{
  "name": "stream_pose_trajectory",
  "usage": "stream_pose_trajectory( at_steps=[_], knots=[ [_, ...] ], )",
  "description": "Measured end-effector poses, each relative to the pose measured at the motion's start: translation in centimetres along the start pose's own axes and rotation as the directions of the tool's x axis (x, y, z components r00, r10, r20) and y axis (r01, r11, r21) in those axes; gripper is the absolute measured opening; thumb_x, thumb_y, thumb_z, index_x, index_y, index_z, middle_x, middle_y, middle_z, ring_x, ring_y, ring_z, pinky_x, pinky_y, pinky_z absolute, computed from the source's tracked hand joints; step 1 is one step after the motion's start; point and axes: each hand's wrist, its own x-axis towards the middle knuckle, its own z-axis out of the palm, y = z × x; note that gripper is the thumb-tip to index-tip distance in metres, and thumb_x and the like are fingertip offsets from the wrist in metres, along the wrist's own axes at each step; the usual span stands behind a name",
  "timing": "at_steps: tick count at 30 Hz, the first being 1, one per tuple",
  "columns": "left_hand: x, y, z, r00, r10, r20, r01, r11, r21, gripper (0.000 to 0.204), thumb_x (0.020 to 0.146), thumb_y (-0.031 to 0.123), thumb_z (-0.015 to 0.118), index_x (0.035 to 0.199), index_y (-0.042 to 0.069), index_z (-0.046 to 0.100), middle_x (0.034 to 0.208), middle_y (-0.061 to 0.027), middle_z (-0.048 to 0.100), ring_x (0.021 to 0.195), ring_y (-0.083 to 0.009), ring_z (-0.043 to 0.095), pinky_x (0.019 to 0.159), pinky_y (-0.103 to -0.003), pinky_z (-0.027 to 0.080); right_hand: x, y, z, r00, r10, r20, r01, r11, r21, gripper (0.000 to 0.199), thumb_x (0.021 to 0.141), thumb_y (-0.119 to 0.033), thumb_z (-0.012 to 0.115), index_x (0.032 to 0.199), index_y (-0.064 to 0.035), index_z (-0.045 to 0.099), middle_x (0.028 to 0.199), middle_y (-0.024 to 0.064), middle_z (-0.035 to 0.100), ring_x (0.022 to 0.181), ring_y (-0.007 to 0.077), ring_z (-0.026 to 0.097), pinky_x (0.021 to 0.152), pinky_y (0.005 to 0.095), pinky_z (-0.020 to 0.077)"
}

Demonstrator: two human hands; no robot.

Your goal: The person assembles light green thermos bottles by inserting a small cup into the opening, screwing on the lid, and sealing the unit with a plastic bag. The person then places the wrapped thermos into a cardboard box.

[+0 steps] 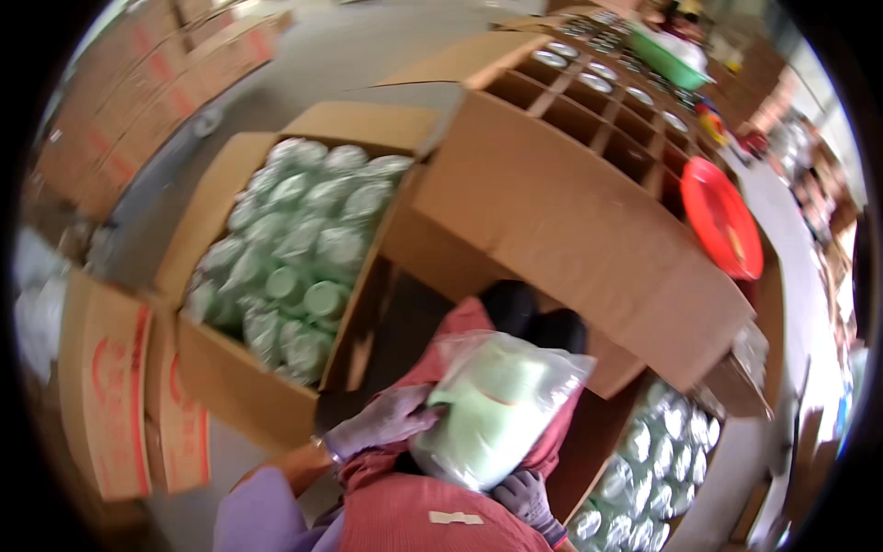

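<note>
A clear plastic bag with something pale green inside rests on my lap, over the reddish apron. My left hand, in a grey glove, closes on the bag's left edge. At its lower right edge is my right hand, gloved too, with curled fingers against the plastic; part of its grip is hidden. What the green thing in the bag is, I cannot make out.
To the left stands an open carton of pale green bottles in clear wrap. Ahead is a large divided carton with a red basin at its right end. More wrapped bottles sit lower right. Stacked cartons line the far left.
</note>
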Motion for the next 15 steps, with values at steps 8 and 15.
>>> stream_pose_trajectory(
  at_steps=[8,15],
  knots=[
    [-8.7,-5.5,-5.3,0.925,-0.363,0.114,0.342,0.662,-0.667,0.039,0.085,0.015,0.070,0.120,0.001,0.060,0.091,-0.0026,0.063,0.071,-0.0133,0.061,0.061,-0.027,0.052,7.3,-0.4,-1.3,0.937,0.292,-0.189,-0.054,0.659,0.751,0.013,0.074,0.004,0.067,0.085,-0.0002,0.062,0.092,0.0147,0.059,0.081,0.0243,0.058,0.072,0.0318,0.0488],
    [-14.5,-10.5,-13.5,0.714,-0.409,-0.567,-0.061,0.771,-0.633,0.038,0.087,0.003,0.054,0.124,-0.006,0.055,0.121,-0.0180,0.061,0.108,-0.0308,0.064,0.083,-0.047,0.061,27.2,-4.2,-1.8,0.936,-0.286,-0.203,0.345,0.856,0.384,0.037,0.077,-0.004,0.069,0.114,-0.0054,0.067,0.131,0.0223,0.051,0.113,0.0388,0.055,0.094,0.0451,0.0469]
  ],
)
